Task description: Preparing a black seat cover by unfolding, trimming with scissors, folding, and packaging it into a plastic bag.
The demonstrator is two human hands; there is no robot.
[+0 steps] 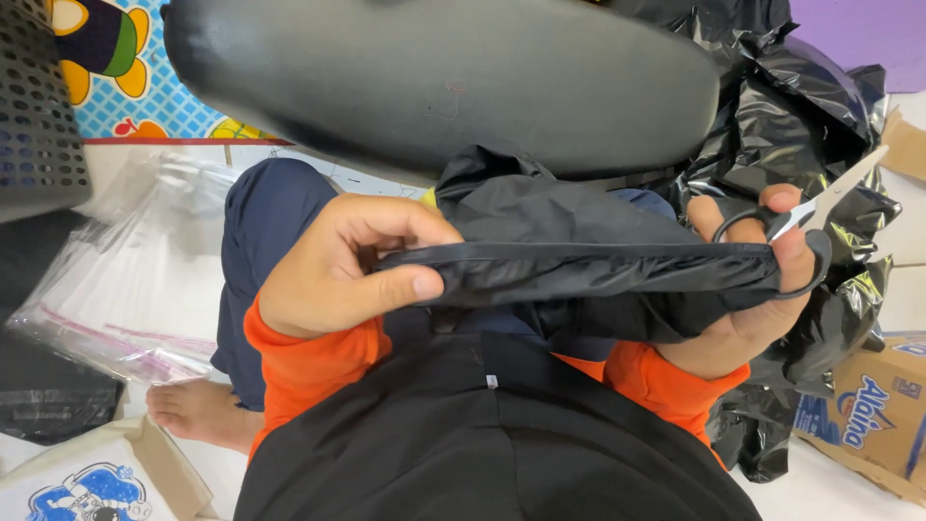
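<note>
Pinching one end of the folded black fabric (598, 265), the left hand (338, 265) was clamped shut; the right hand (762, 280) gripped the other end plus scissors (801, 217).

Seen from above, the person wears bright orange sleeves ending at the wrists of the left hand (338, 265) and right hand (757, 289), with a black garment over the torso. Dark navy trousers cover the legs, and one foot (198, 410) is bare.
</note>
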